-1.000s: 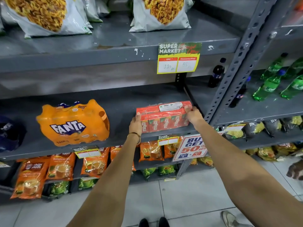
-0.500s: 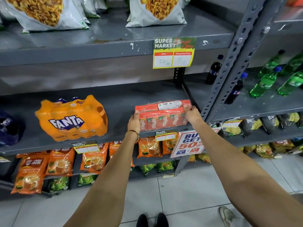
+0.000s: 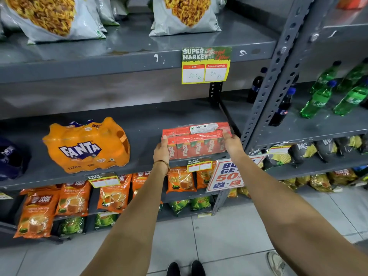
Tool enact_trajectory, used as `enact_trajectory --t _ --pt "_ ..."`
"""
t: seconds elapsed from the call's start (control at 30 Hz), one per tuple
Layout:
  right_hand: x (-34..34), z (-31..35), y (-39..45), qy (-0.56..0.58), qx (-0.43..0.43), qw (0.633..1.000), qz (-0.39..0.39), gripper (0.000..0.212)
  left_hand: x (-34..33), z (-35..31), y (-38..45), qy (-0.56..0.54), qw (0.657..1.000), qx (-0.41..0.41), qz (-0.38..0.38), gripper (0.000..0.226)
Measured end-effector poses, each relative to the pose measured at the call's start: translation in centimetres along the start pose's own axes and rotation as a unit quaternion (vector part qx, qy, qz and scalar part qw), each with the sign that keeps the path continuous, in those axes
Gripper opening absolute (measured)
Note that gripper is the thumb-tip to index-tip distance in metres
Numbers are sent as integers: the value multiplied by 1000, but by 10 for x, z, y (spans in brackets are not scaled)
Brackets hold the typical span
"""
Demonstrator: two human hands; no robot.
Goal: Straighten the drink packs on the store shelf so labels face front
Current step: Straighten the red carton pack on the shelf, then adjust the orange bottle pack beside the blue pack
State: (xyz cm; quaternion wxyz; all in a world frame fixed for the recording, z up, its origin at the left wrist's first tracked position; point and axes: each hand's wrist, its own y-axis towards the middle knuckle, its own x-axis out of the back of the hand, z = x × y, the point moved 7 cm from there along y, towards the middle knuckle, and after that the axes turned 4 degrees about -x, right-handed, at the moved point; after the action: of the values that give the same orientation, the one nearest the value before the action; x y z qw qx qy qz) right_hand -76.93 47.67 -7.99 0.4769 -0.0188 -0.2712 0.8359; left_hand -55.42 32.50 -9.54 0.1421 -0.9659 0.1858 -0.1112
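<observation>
A shrink-wrapped red Maaza carton pack (image 3: pixel 196 141) sits at the front right of the grey middle shelf (image 3: pixel 143 124), its labels facing me. My left hand (image 3: pixel 161 151) grips its left end and my right hand (image 3: pixel 231 143) grips its right end. An orange Fanta bottle pack (image 3: pixel 85 145) stands further left on the same shelf, logo to the front. A dark blue pack (image 3: pixel 10 158) shows partly at the far left edge.
A perforated steel upright (image 3: pixel 272 76) rises just right of the Maaza pack. Snack bags (image 3: pixel 185 14) lie on the shelf above, tea pouches (image 3: pixel 73 200) below. Green and dark bottles (image 3: pixel 318 100) fill the right bay. A promo sign (image 3: pixel 229 174) hangs under my right wrist.
Both hands stay on the Maaza pack. It has shifted only slightly, staying at the front edge of the shelf; the view has tilted a little.
</observation>
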Motion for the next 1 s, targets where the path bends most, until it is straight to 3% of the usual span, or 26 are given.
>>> enact_trajectory --t 0.37,0.5,0.57,0.7,0.87,1.0 --pt "-2 4 -3 4 -6 1000 -2 59 2 2 4 26 998 33 53 58" --pt "0 2 -9 14 -8 999 -42 65 8 -11 -6 82 995 21 59 65" --pt "-1 6 -20 -20 23 994 -102 65 22 -24 -11 133 991 -27 22 67" --pt "-27 37 -66 -89 179 957 -212 54 69 -63 -23 213 960 -171 -56 62" --pt "-131 61 -136 -100 279 945 -136 53 170 -99 -31 270 892 -344 -112 56" --pt "-224 57 -190 -95 277 954 -58 54 279 -92 -25 258 866 -393 -170 52"
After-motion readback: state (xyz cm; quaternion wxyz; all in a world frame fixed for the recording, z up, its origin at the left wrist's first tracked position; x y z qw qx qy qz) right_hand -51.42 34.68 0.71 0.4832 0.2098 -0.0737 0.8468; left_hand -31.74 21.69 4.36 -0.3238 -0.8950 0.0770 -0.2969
